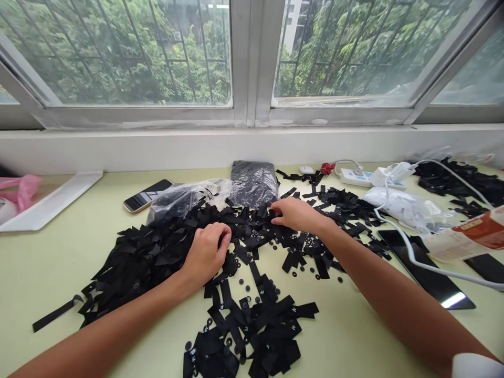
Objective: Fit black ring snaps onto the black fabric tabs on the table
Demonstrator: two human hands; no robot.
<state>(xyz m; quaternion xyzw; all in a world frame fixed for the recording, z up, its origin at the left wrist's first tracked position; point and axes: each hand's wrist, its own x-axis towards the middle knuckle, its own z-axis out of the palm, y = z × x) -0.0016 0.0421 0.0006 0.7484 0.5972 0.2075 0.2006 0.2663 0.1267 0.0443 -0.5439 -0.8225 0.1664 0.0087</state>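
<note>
Both forearms are bare from wrist to elbow, with no watch, bracelet or ring to be seen on either. The left hand (207,252) and the right hand (296,214) wear no gloves. Fingernails look short and plain. At the bottom right corner, a white sleeve (476,366) edge covers the right upper arm just above the elbow.

Pale green bench (55,247) against white sill (197,147); barred windows (129,52) above, green trees (346,42) outside, daylight.
</note>
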